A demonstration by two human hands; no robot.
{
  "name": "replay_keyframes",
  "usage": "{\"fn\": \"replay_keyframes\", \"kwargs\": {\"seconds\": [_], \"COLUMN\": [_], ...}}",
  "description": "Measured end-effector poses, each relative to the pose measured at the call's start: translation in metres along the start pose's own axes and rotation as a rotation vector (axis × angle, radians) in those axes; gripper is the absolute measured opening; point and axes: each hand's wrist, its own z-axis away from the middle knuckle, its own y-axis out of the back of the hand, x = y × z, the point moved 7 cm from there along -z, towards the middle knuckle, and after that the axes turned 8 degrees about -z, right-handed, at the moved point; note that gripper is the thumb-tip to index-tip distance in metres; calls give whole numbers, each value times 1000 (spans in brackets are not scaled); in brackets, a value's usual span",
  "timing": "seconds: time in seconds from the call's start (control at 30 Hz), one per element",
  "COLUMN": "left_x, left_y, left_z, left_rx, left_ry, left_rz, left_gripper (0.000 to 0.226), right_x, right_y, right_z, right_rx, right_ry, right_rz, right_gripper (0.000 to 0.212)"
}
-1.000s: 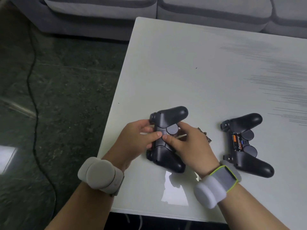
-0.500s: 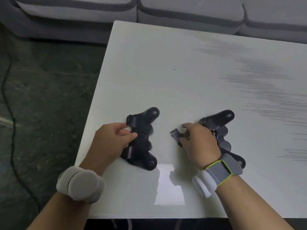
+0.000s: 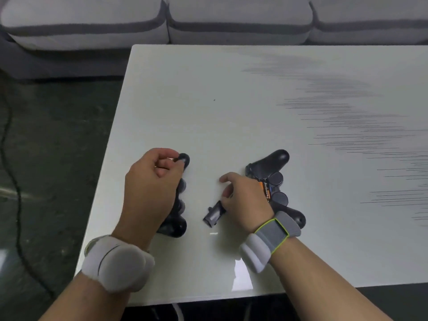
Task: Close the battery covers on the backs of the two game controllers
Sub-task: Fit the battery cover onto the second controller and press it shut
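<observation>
Two black game controllers lie back-up near the front left of the white table (image 3: 231,107). My left hand (image 3: 150,188) rests curled over the left controller (image 3: 174,227) and hides most of it; thumb and forefinger close at its far grip. The right controller (image 3: 276,179) has its compartment uncovered, showing an orange battery (image 3: 266,189). My right hand (image 3: 243,200) sits just left of it, partly over it. Its fingers pinch one end of a loose dark battery cover (image 3: 214,214), whose other end points toward me, low over the table between the controllers.
A grey sofa (image 3: 208,19) runs along the far side of the table. The table's left edge is close to my left hand, with dark floor and a black cable (image 3: 14,181) beyond it. Both wrists wear bands.
My left hand has slid up over the left controller. My right hand has drawn the battery cover nearer to me, and its free end now points at me. The view has shifted.
</observation>
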Motion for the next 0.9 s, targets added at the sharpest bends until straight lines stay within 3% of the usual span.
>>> {"fn": "replay_keyframes", "kwargs": {"seconds": [0.23, 0.43, 0.5, 0.63, 0.8, 0.9], "left_x": [7, 8, 11, 17, 13, 7], "left_y": [-14, -20, -28, -48, -97, -129], "left_z": [12, 23, 24, 23, 25, 33], "left_rx": [-9, -69, -82, -97, -188, -282], "left_ry": [-46, -47, -50, -45, 5, 52], "left_rz": [-153, -146, -133, -67, -116, -196], "left_gripper": [25, 28, 26, 29, 25, 25], "right_x": [-19, -18, -20, -19, 30, 67], "right_y": [-26, -33, -31, 21, 105, 119], "right_z": [8, 7, 6, 7, 11, 18], "right_rx": [-177, -250, -251, -78, 136, 175], "right_ry": [156, 197, 206, 184, -39, -181], "right_rz": [404, 421, 362, 59, -378, -506], "right_gripper": [47, 28, 25, 25, 15, 8]}}
